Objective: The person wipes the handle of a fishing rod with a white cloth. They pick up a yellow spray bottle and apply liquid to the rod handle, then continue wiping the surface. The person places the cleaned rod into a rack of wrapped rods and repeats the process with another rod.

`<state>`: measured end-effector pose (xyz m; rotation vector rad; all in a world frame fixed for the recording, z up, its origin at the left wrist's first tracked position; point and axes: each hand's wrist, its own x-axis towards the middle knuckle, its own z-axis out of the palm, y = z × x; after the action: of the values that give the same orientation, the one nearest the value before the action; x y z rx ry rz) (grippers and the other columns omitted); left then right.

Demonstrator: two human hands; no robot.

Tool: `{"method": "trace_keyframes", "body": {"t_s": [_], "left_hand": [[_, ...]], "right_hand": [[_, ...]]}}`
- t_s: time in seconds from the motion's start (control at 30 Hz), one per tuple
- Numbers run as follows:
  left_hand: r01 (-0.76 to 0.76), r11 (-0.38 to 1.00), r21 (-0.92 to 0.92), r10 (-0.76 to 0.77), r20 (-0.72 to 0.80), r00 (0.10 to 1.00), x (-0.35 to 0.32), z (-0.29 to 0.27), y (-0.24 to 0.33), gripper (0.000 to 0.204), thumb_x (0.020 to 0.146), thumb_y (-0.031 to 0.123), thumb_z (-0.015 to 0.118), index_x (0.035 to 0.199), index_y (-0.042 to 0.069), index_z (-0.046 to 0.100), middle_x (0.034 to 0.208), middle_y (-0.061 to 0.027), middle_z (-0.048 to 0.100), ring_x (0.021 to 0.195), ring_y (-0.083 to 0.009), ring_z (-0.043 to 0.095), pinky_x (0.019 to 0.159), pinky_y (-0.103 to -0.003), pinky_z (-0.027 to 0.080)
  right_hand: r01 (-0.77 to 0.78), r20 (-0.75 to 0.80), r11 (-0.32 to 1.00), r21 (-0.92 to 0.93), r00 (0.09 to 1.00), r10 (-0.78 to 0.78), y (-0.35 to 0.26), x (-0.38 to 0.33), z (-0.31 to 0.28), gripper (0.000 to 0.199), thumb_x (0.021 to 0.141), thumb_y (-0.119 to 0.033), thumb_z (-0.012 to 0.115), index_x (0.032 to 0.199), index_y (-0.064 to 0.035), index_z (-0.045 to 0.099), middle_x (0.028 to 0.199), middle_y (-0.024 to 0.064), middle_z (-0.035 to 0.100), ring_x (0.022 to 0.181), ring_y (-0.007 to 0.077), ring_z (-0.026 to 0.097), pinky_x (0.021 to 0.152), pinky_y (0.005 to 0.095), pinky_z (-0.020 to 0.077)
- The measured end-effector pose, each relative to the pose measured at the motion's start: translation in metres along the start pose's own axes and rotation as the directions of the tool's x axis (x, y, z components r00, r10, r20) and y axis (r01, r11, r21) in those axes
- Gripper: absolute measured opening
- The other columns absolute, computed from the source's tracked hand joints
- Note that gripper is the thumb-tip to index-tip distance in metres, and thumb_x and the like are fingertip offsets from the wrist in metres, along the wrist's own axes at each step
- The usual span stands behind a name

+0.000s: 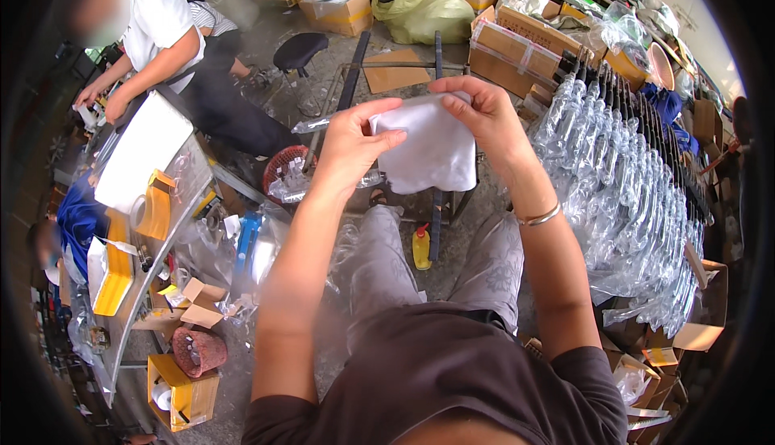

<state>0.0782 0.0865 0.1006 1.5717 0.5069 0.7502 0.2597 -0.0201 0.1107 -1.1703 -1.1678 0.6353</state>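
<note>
Above the lap, left hand point(349, 140) and right hand point(478, 114) pinch a soft white pouch point(432, 150).

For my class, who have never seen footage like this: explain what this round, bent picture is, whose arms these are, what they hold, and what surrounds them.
There is no machine here. The picture comes from a wide-angle camera on a seated person's head, looking down, so straight edges bend near the rim. The two forearms rising from below are that person's own. The left hand and right hand pinch the top corners of a white bag held up between them. To the right hang rows of clear plastic packets. On the left, a table carries yellow boxes, where another person works.
</note>
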Motion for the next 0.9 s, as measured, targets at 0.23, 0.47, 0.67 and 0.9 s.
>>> {"method": "trace_keyframes", "body": {"t_s": [0.23,0.47,0.67,0.9], "left_hand": [[-0.228,0.64,0.734,0.309,0.025,0.951,0.013,-0.009,0.009,0.02,0.082,0.017,0.073,0.093,0.0,0.072,0.089,-0.0093,0.061,0.089,-0.0287,0.062,0.084,-0.037,0.049],[0.306,0.895,-0.324,-0.203,0.314,0.927,0.018,-0.02,0.001,0.032,0.09,0.015,0.066,0.115,-0.003,0.06,0.113,-0.0072,0.065,0.103,-0.0193,0.063,0.09,-0.034,0.049],[0.391,0.723,-0.57,-0.25,0.312,0.917,0.008,-0.011,-0.035,0.036,0.095,0.016,0.052,0.126,-0.001,0.054,0.119,-0.01,0.065,0.108,-0.0218,0.063,0.094,-0.037,0.049],[0.394,0.727,-0.562,-0.308,0.246,0.919,-0.015,-0.009,-0.078,0.041,0.094,0.014,0.05,0.132,-0.001,0.05,0.123,-0.0118,0.062,0.113,-0.0229,0.061,0.096,-0.038,0.048]], "right_hand": [[0.198,0.082,0.684,-0.702,0.977,-0.198,-0.002,0.004,-0.017,0.026,0.082,-0.013,0.074,0.104,-0.0016,0.068,0.084,0.011,0.062,0.073,0.0273,0.059,0.069,0.0367,0.0489],[-0.218,0.036,0.971,0.092,0.976,0.216,0.007,0.006,-0.016,0.016,0.099,-0.021,0.059,0.1,-0.0059,0.058,0.083,-0.0057,0.057,0.072,0.0035,0.052,0.063,0.0201,0.0436],[-0.239,-0.171,0.953,0.189,0.947,0.271,0.049,-0.001,-0.022,0.02,0.098,-0.026,0.06,0.101,-0.0067,0.057,0.09,0.0003,0.064,0.079,0.008,0.058,0.069,0.0233,0.0464],[-0.567,0.101,0.664,0.487,0.792,0.602,0.099,-0.113,-0.007,0.04,0.1,-0.037,0.053,0.118,-0.0003,0.054,0.109,0.0153,0.067,0.094,0.021,0.066,0.074,0.0313,0.0531]]}}
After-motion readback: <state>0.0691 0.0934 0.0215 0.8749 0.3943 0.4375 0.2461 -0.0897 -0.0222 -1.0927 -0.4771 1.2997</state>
